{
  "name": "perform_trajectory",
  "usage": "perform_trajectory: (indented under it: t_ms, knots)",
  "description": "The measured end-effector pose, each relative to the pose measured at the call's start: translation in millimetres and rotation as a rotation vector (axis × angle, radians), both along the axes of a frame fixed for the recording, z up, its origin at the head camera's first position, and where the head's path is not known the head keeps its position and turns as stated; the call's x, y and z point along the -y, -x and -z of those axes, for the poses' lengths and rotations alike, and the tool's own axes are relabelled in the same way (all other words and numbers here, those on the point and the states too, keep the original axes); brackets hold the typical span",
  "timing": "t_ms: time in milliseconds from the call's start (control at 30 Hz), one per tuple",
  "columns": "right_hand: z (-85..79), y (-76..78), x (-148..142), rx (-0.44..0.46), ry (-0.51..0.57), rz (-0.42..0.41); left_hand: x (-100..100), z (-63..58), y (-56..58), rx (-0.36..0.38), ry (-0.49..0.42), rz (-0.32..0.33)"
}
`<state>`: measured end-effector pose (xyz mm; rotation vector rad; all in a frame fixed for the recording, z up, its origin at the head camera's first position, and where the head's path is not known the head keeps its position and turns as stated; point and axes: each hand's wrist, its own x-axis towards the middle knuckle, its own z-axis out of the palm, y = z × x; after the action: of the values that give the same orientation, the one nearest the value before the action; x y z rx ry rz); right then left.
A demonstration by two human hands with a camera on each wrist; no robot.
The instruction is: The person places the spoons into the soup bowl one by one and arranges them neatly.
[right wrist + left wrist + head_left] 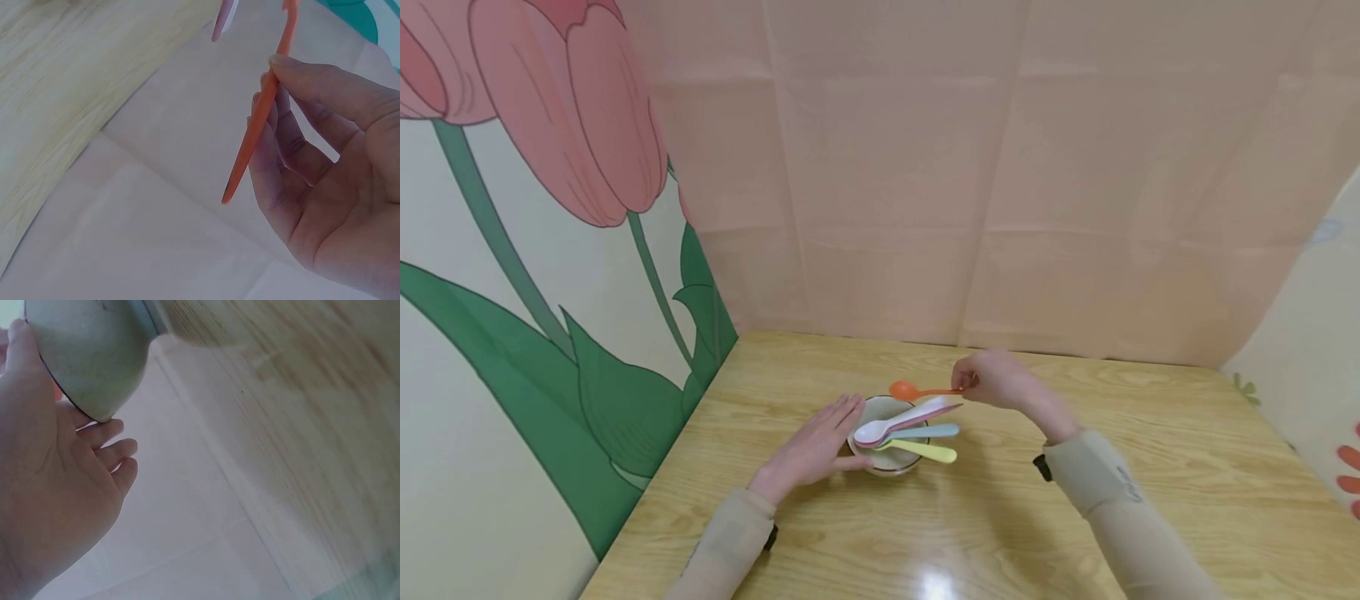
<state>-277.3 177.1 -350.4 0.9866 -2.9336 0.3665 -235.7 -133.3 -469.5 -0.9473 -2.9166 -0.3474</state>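
Note:
A pale bowl with a dark rim (pixel 880 407) stands on the table, spoons leaning in it with their handles toward the right. These are a white spoon (pixel 874 431), a pink one (pixel 937 412) largely under it, a light blue one (pixel 942 431) and a yellow one (pixel 931 452). My left hand (pixel 812 448) rests against the bowl's left side, thumb spread toward the near rim; the left wrist view shows its fingertips at the bowl (pixel 94 356). My right hand (pixel 1000 382) pinches an orange spoon (pixel 253 137) by its handle, the spoon's head above the bowl's far rim.
The wooden table (pixel 1112 467) extends to both sides of the bowl and toward me. A pink cloth backdrop (pixel 880 208) rises behind its far edge. On the left stands a panel with printed tulips (pixel 565 108), and on the right another pale panel (pixel 1315 333).

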Motion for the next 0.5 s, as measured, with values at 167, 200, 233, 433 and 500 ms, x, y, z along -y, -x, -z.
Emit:
perform_trajectory:
  t_ms: [167, 200, 233, 433, 500]
  knots:
    - [1.2, 2.2, 6.0, 0.023, -0.002, -0.012, -0.7, -0.4, -0.4, 0.007, -0.001, -0.006]
    - [1.5, 2.5, 7.4, 0.024, -0.007, -0.018, -0.9, -0.5, -0.4, 0.005, -0.003, -0.006]
    - [2.1, 2.9, 9.3, 0.032, -0.016, -0.013, -0.9, -0.3, -0.4, 0.003, -0.003, -0.007]
    - [4.3, 5.2, 20.2, 0.064, -0.058, -0.017, -1.3, -0.4, -1.0, -0.002, 0.001, -0.010]
    - [3.5, 5.0, 24.2, 0.084, -0.064, -0.018, -1.4, -0.3, -1.2, -0.003, 0.003, -0.010]
